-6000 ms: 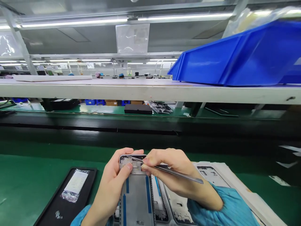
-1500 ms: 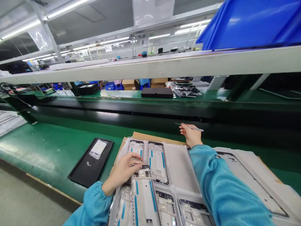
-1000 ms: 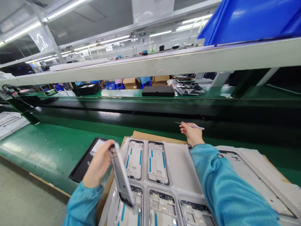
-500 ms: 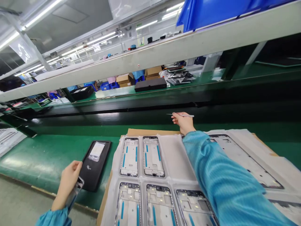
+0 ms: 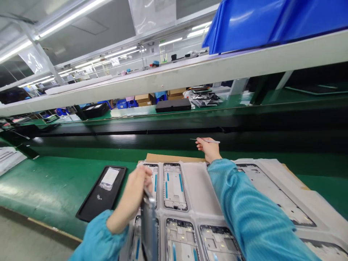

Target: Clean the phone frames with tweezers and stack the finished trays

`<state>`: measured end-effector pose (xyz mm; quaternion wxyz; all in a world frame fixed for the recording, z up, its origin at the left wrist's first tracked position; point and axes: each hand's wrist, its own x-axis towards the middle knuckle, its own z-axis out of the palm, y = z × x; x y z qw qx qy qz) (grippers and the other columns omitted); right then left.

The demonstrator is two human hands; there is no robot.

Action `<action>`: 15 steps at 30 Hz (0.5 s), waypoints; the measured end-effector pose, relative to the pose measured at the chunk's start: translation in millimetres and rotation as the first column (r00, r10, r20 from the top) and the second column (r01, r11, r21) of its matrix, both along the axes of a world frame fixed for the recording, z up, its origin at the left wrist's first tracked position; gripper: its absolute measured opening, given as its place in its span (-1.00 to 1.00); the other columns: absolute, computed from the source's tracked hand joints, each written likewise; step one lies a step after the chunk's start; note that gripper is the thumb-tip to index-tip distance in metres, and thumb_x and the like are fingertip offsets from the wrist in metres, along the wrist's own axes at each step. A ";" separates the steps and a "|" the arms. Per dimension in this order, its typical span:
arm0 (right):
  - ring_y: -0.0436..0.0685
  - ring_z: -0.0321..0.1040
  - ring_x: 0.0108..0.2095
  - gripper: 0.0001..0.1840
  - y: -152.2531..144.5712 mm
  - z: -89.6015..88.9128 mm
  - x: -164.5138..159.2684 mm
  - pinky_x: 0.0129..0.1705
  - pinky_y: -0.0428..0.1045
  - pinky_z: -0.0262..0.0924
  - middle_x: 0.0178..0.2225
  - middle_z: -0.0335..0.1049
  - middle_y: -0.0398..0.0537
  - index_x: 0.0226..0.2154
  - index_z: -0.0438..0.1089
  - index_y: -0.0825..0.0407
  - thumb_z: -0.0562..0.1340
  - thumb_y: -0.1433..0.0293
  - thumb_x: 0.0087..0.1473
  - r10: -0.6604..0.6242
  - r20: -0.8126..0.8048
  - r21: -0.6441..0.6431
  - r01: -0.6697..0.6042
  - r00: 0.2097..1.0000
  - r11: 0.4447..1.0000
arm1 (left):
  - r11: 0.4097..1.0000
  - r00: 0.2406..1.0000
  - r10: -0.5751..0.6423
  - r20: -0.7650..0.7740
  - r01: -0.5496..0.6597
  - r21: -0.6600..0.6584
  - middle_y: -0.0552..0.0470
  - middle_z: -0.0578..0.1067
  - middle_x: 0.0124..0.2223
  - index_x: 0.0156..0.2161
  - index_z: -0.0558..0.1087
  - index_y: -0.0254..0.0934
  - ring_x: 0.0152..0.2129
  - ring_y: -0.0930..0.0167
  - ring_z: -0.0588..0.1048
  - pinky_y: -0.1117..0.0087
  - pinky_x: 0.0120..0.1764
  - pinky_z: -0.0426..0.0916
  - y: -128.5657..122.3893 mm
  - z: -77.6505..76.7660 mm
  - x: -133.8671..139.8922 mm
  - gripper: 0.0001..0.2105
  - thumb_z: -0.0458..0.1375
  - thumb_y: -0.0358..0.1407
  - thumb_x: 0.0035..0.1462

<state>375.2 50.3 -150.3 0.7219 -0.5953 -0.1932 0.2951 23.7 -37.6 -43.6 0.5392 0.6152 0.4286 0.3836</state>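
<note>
My left hand (image 5: pixel 133 192) is closed on the top edge of a phone frame (image 5: pixel 149 226), seen nearly edge-on and blurred, hanging over the left column of a pale moulded tray (image 5: pixel 202 188). Beyond the tray's back edge, my right hand (image 5: pixel 207 148) pinches thin tweezers (image 5: pixel 214 141), their tip pointing left. In the tray lie several metal phone frames with blue strips, among them one in the back row (image 5: pixel 175 186) and one in the front row (image 5: pixel 182 239). An unfilled pocket lies beside my right sleeve. Part of the back-left frame is hidden by my left hand.
Left of the tray, a black shallow tray (image 5: pixel 92 206) holds a small clear bag (image 5: pixel 109 177) on the green bench (image 5: pixel 51 181). A white shelf beam (image 5: pixel 163 79) crosses above, bearing a blue bin (image 5: pixel 250 25). Larger frames (image 5: pixel 280 194) lie right of my right arm.
My left hand has moved right, from beside the black tray to over the pale tray, carrying the phone frame. My right hand keeps its pinch on the tweezers. The view has tilted slightly upward.
</note>
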 end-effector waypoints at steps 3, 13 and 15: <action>0.08 0.46 -0.20 -0.69 -0.3 2.3 -1.4 -0.19 0.04 0.46 -0.10 0.44 0.00 0.00 0.39 0.12 0.26 0.26 0.31 0.006 -0.001 0.005 -0.006 1.000 1.000 | 0.996 0.994 -0.039 -0.100 0.047 0.078 0.10 0.31 -0.49 -0.39 0.40 -0.18 -0.61 0.40 0.33 0.42 -0.60 0.30 -8.9 -26.7 22.0 -0.52 0.08 0.22 0.16; 0.11 0.46 -0.14 -0.66 9.7 2.1 -3.5 -0.13 0.07 0.46 -0.04 0.42 0.02 0.04 0.38 0.11 0.25 0.25 0.32 0.010 -0.057 0.043 -0.007 0.998 0.999 | 0.917 0.855 0.223 -0.469 -0.022 0.398 -0.20 0.61 -0.09 -0.23 0.56 -0.15 -0.08 0.03 0.53 0.06 0.06 0.36 26.8 -39.3 -89.5 -0.69 0.19 -0.01 0.01; 0.13 0.45 -0.10 -0.65 11.6 3.6 -3.6 -0.09 0.10 0.45 -0.01 0.41 0.04 0.05 0.37 0.10 0.25 0.25 0.31 0.010 -0.079 0.065 -0.005 0.997 0.998 | 0.868 0.752 0.425 -0.504 -0.179 0.464 -0.24 0.60 -0.25 -0.33 0.50 -0.16 -0.33 -0.03 0.56 -0.11 -0.13 0.42 47.4 -46.4 -125.2 -0.69 0.13 0.00 -0.08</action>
